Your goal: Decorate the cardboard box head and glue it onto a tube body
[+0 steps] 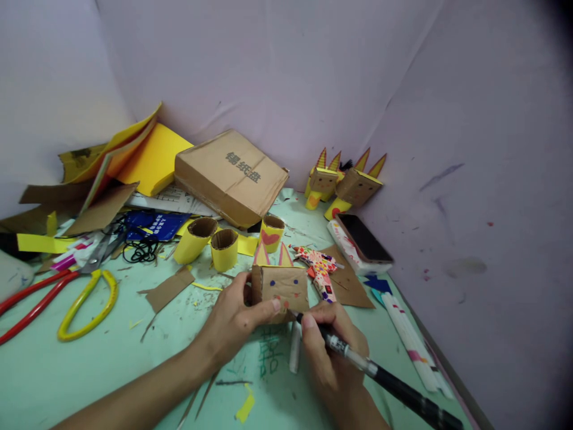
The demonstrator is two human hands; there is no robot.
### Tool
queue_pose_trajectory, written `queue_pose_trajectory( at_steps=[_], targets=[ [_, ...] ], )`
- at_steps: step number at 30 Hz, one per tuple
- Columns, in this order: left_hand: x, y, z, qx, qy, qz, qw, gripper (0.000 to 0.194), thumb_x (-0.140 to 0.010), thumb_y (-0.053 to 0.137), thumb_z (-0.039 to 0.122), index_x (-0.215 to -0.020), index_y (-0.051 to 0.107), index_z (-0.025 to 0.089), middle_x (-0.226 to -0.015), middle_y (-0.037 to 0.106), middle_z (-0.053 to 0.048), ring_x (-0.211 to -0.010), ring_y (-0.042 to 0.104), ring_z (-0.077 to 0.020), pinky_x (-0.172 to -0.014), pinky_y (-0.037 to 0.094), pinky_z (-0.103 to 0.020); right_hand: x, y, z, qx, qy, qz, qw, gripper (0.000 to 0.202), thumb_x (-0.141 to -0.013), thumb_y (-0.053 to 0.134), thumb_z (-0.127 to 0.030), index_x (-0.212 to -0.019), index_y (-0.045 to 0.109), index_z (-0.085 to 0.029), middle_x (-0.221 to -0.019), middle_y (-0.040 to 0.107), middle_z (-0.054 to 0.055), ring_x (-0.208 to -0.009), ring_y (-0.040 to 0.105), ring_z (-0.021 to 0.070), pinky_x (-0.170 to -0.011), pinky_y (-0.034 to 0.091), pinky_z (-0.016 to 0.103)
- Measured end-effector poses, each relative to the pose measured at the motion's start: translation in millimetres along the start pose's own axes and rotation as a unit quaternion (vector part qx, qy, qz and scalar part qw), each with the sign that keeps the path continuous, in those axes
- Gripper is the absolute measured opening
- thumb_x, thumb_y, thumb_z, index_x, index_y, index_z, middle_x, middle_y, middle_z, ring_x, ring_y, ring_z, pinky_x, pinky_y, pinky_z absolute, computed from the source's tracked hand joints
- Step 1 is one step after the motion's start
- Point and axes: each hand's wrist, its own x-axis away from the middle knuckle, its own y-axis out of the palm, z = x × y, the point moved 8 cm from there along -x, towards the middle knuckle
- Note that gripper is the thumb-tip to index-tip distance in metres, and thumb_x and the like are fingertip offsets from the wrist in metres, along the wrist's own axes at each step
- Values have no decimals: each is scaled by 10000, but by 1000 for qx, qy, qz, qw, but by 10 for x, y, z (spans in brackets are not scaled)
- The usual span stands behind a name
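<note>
My left hand [239,313] grips a small cardboard box [283,283] by its left side, with the thumb across the front. Two pointed paper ears stand on its top edge, and blue eye dots and reddish spots mark its face. In my right hand [333,343] is a black pen [380,373], its tip at the lower front of the box. A white marker cap or tube [294,347] lies just below the box. Behind it stands a yellow cardboard tube [271,230] with a pink heart.
Two more yellow tubes [224,249] stand left of centre. Scissors with red and yellow handles [87,304] lie at left. A large cardboard box [233,173], eared cardboard figures [358,185] and a phone [363,237] are farther back. White markers [409,334] lie at right.
</note>
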Motion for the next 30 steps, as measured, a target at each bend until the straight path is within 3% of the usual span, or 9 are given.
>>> queue_pose_trajectory(
  at_steps=[8, 16, 22, 26, 30],
  targets=[
    [-12, -4, -23, 3, 22, -2, 1000, 484, -747, 737, 359, -1157, 562, 170, -1155, 716, -121, -1063, 662, -335, -903, 528, -453, 8, -22, 80, -22, 32, 4, 999, 192, -873, 531, -172, -694, 482, -220, -493, 493, -72, -386, 476, 97, -392, 368, 202],
    [-2, -5, -22, 7, 21, -2, 1000, 483, -744, 742, 351, -1161, 569, 180, -1147, 719, -113, -1064, 664, -332, -912, 524, -449, 3, -9, 42, -14, 18, -3, 1000, 167, -858, 545, -173, -699, 519, -214, -545, 560, -43, -431, 522, 107, -419, 409, 204],
    [-10, -5, -18, 2, 19, -2, 1000, 495, -737, 741, 359, -1158, 567, 165, -1155, 711, -129, -1064, 658, -339, -903, 526, -450, 8, -21, 73, -18, 24, -8, 1000, 190, -861, 549, -177, -680, 504, -211, -512, 526, -61, -398, 482, 93, -398, 363, 197],
    [-30, -2, -56, 38, 9, -19, 999, 584, -713, 761, 393, -1183, 526, 139, -1148, 704, -161, -1073, 653, -352, -897, 528, -458, 14, -123, 127, -42, 58, 61, 996, 181, -874, 550, -176, -698, 527, -209, -512, 506, -67, -413, 474, 95, -427, 371, 201],
    [-42, -24, -95, 67, 8, -36, 997, 671, -679, 784, 460, -1188, 502, 125, -1085, 722, -166, -1040, 670, -353, -892, 529, -455, -10, -274, 160, -25, 99, 131, 986, 109, -874, 595, -227, -769, 607, -202, -600, 585, -40, -480, 523, 111, -463, 407, 210]
  ],
)
